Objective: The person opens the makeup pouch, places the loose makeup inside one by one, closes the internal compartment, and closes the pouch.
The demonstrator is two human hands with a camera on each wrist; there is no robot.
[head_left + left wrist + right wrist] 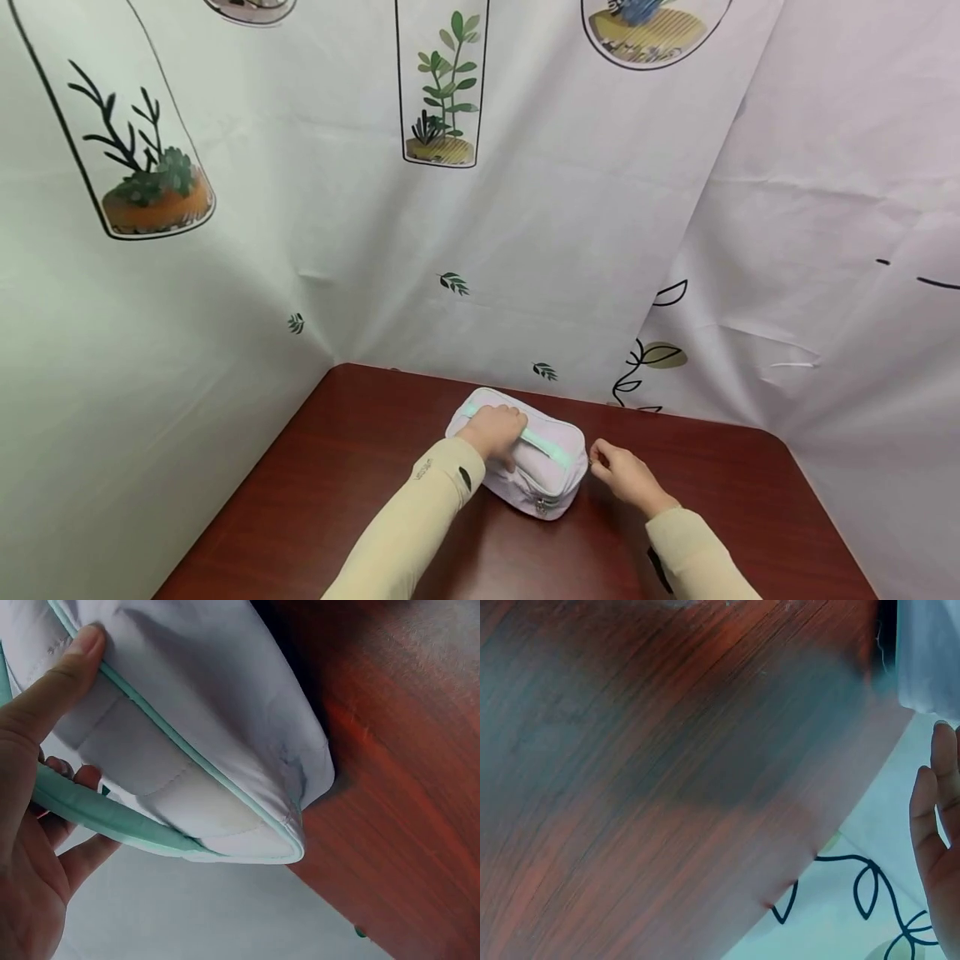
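A pale lilac zip pouch [570, 437] with mint-green piping lies on the table, set at a slant. Across its top runs a mint strap handle [546, 447]. My left hand [493, 431] grips the pouch from above; in the left wrist view the thumb presses near the piping while fingers pass behind the strap. A metal zipper pull [542, 506] hangs at the pouch's near right corner. Close beside the right end is my right hand [626, 477], its fingers loosely bent. In the right wrist view its fingers [924, 817] show just below a pouch corner [930, 660].
The dark red-brown wooden table [360, 467] has rounded far corners. White cloth [525, 250] printed with plants and jars hangs behind it and on both sides, close to the table's far edge.
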